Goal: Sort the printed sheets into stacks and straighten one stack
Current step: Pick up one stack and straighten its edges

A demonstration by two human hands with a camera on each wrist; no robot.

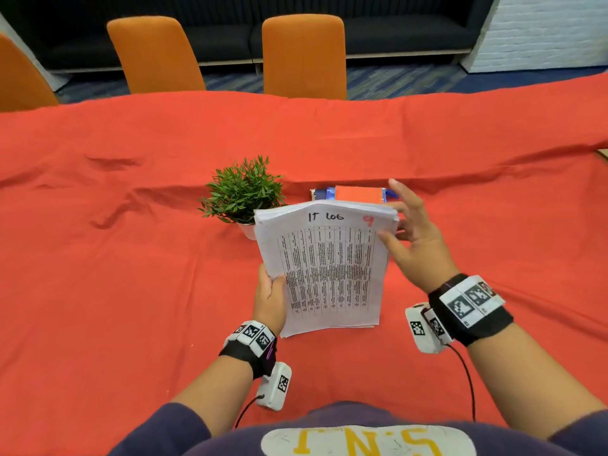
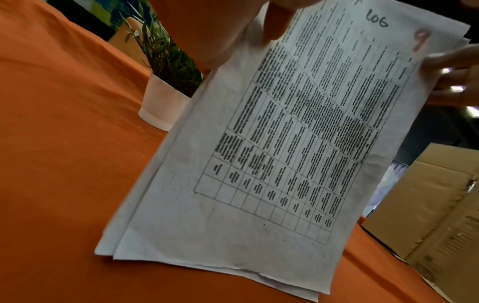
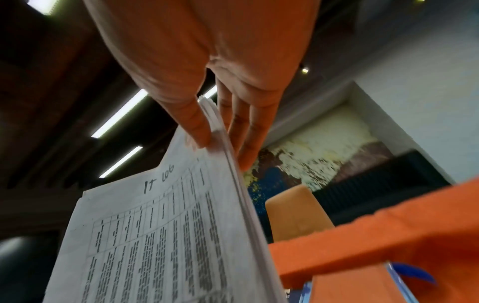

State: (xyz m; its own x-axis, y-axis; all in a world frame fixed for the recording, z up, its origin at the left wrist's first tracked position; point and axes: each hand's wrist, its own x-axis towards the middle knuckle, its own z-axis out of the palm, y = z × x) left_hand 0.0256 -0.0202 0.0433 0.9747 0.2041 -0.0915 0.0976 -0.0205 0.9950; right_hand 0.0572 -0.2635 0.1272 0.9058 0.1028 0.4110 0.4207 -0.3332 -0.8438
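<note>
A stack of printed sheets (image 1: 329, 268) stands tilted on the red tablecloth (image 1: 131, 274), its lower edge down on the cloth. The top sheet carries a table, a handwritten "IT LOG" and a red 9. My left hand (image 1: 271, 286) grips the stack's left edge, thumb on the front. My right hand (image 1: 408, 225) is at the upper right corner, thumb lying on the front sheet and straight fingers (image 3: 243, 143) behind the edge. In the left wrist view the stack (image 2: 259, 143) shows uneven lower corners. Side on, the stack (image 3: 168, 235) is several sheets thick.
A small potted plant (image 1: 241, 192) in a white pot (image 2: 166, 102) stands just behind the stack's left side. Orange and blue flat items (image 1: 358, 194) lie behind it. Two orange chairs (image 1: 304, 54) face the far table edge. A cardboard box (image 2: 440, 205) is off to the right.
</note>
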